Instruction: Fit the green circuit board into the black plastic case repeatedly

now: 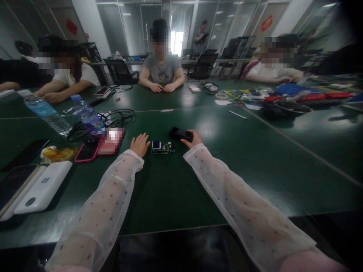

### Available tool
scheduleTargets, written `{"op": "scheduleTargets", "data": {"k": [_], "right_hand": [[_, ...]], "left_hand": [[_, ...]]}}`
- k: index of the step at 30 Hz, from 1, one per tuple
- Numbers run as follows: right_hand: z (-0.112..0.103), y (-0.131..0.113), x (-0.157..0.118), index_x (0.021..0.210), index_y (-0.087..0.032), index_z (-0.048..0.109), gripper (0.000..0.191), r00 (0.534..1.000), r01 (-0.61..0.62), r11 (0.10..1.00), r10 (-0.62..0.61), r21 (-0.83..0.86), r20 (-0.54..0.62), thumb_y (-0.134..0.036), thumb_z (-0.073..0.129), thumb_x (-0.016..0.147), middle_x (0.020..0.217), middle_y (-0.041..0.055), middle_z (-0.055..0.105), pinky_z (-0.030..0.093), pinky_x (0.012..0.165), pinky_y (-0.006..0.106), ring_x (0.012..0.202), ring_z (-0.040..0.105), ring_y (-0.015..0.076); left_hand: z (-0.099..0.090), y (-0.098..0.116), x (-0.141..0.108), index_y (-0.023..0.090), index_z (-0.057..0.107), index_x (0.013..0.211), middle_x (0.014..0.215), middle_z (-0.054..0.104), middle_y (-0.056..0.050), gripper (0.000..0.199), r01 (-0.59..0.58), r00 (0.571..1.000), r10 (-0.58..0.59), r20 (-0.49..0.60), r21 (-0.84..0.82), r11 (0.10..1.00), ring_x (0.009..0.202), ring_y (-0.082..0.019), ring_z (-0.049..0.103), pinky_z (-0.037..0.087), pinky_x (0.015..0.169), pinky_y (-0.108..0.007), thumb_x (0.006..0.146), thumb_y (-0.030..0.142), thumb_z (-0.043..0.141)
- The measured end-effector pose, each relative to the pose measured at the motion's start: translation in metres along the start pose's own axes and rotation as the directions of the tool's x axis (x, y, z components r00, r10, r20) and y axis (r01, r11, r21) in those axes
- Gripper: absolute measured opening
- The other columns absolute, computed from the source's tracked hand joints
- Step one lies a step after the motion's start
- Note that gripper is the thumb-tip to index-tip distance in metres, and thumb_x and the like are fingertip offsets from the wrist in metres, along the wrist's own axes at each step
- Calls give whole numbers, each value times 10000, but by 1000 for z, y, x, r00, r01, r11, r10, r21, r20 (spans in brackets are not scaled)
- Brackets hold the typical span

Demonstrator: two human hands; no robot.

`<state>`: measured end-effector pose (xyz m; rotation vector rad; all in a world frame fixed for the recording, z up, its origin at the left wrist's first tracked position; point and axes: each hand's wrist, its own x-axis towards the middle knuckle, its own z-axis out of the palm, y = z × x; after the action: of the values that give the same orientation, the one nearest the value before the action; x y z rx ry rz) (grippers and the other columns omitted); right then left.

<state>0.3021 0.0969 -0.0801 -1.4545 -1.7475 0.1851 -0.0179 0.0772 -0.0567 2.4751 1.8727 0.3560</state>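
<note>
Flat on the green table, my left hand (140, 145) has its fingers stretched out, just left of a small green circuit board (164, 150). The board carries a little screen with a white border and several small parts. My right hand (195, 139) is closed around the right end of a black rectangular plastic case (179, 133). That case lies behind and to the right of the board, close to the tabletop; I cannot tell whether it touches it. Sheer dotted sleeves cover both my forearms.
To the left are a white power bank (47, 185), a pink-cased phone (86, 150), water bottles (87, 115) and a black cable coil (124, 115). Tweezers (238, 115) and piled cables (241, 93) lie at the right. Across the table a person (162, 71) sits.
</note>
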Motion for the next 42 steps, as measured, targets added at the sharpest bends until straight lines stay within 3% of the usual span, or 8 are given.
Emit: {"op": "scheduleTargets", "data": {"k": [9, 29, 36, 42], "right_hand": [[-6, -11, 1, 1171, -172, 527, 574, 997, -47, 997, 50, -61, 61, -378, 734, 677, 1133, 164, 603, 456, 947, 538, 1074, 579, 356], [-6, -11, 0, 1152, -213, 521, 571, 995, -79, 997, 80, -4, 52, -363, 750, 651, 1109, 125, 592, 463, 937, 580, 1074, 562, 352], [-5, -11, 0, 1146, -199, 543, 583, 995, -87, 996, 87, -3, 43, -328, 773, 627, 1092, 127, 607, 469, 937, 559, 1057, 577, 341], [-12, -25, -4, 1146, -237, 557, 573, 997, -72, 983, 75, 171, -17, -403, 775, 642, 1052, 83, 645, 501, 887, 529, 1012, 615, 303]], "left_hand": [[-1, 4, -2, 195, 423, 1434, 1533, 382, -64, 482, 16, 999, -15, -29, 19, 1000, 1417, -248, 332, 263, 1157, -508, 999, 370, 311], [-1, 2, -1, 220, 409, 1442, 1543, 364, -70, 483, 9, 1000, -9, -7, -7, 1000, 1430, -255, 305, 242, 1161, -516, 1000, 383, 304], [-1, 5, -3, 224, 426, 1430, 1534, 381, -67, 467, 18, 999, -18, -48, 17, 1000, 1416, -248, 329, 248, 1160, -497, 997, 366, 323], [-1, 3, -1, 196, 418, 1434, 1536, 375, -76, 481, 9, 1000, -8, -30, 17, 1000, 1420, -256, 323, 261, 1152, -514, 999, 369, 302]]}}
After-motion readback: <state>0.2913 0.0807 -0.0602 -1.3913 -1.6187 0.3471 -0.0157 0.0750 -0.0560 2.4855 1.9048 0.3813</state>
